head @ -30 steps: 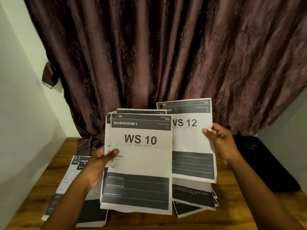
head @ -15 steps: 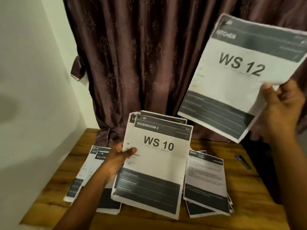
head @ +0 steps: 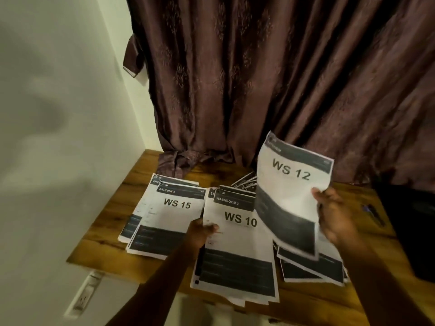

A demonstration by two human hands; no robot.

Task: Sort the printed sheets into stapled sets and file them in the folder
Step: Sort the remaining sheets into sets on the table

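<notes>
Hands, two, bare, well apart.
Left hand [head: 202,232]: fingers curled round the left edge of a held stack [head: 237,250], thumb on the face of its top sheet, which is headed "WASHROOM 2" and printed "WS 10". The stack is several sheets thick; the exact count cannot be told. It hangs over the near edge of the tabletop [head: 113,222].
Right hand [head: 334,215]: thumb and curled fingers pinch the right edge of one loose sheet [head: 292,191] printed "WS 12", held tilted and slightly bowed, above and just right of the held stack, overlapping its upper right corner.

Paper piles lying on the tabletop, two plainly seen:
- left pile [head: 169,215], top sheet "BALCONY 3", "WS 15", with further sheets fanned beneath it;
- right pile [head: 313,267], under the WS 12 sheet, its text blurred.
More sheet corners show behind the stack; too small to count.

All sheets: white rectangular paper with a dark header bar and a dark lower block.

Tabletop: wood, warm brown, visible grain.
Curtain [head: 259,78]: brown patterned fabric in folds, its hem resting on the far tabletop edge.
Wall [head: 58,114]: pale, plain.
</notes>
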